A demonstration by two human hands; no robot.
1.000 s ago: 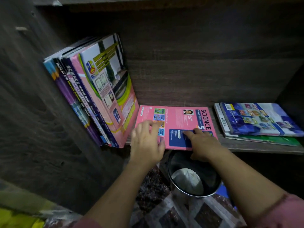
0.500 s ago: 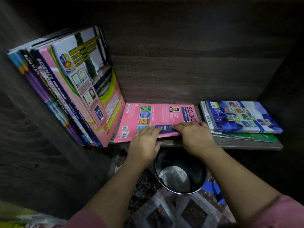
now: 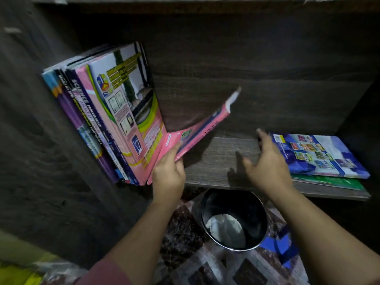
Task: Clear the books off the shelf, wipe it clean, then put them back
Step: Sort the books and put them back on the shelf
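Tipped up off the board since a second ago, the pink book [image 3: 197, 132] now slants at centre frame toward the row [image 3: 107, 124] at left. My left hand [image 3: 168, 175] pinches its near lower corner, while my right hand [image 3: 267, 163] has let go and hovers, fingers spread, over the shelf [image 3: 216, 161] beside the blue stack [image 3: 320, 155] at right. I judge the book thin, light and floppy with a slick cover, so a hold nearer the spine should stop it sagging.
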